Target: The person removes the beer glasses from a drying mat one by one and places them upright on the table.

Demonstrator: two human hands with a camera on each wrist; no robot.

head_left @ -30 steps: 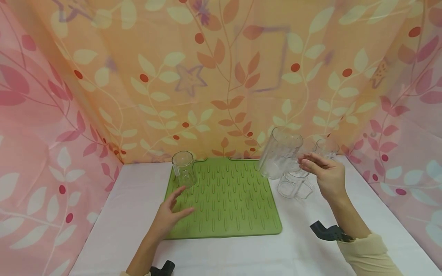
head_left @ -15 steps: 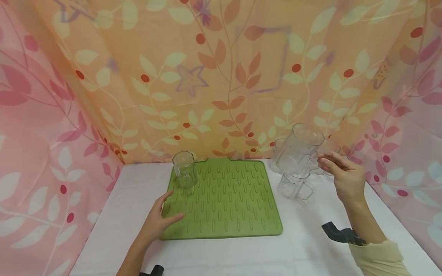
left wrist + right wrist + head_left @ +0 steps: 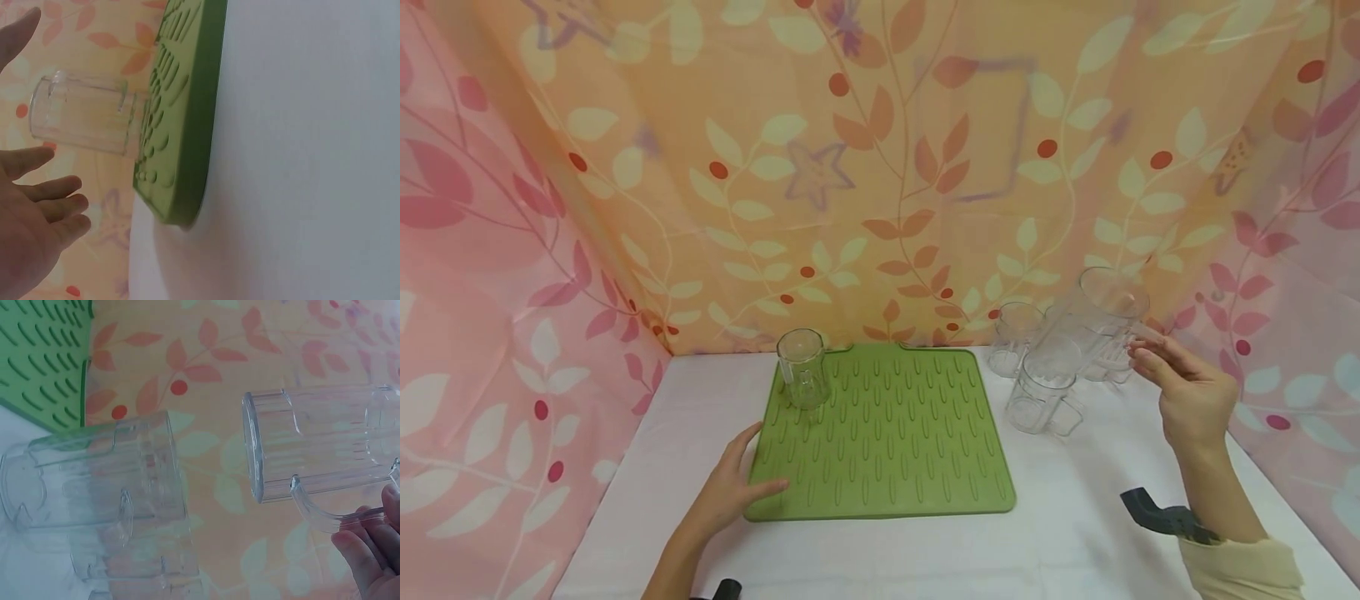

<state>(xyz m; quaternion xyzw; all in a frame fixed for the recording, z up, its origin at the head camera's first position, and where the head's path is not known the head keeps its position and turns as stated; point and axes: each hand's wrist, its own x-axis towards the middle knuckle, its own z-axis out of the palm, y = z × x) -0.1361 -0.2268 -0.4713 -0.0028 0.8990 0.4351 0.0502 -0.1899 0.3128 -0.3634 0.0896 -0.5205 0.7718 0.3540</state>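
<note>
My right hand (image 3: 1198, 400) is raised at the right and pinches the handle of a clear glass mug (image 3: 1112, 304). In the right wrist view, fingertips grip the handle of this glass mug (image 3: 325, 444), which is up in the air. It overlaps other clear mugs in the head view. My left hand (image 3: 722, 487) is open, fingers and thumb spread, at the left front corner of a green ridged mat (image 3: 887, 442). Another glass mug (image 3: 803, 371) stands on the mat's far left corner, beyond the left hand's fingertips.
Right of the mat, several glass mugs stand on the white tabletop (image 3: 970, 554): a front mug (image 3: 1037, 400), a back left mug (image 3: 1015, 337) and one partly hidden behind the held mug. Patterned cloth (image 3: 880, 167) walls in the back and both sides.
My right hand has carried the held mug to the right, from beside the mat's edge to over the other mugs. My left hand has drawn back toward the near left, away from the mug on the mat.
</note>
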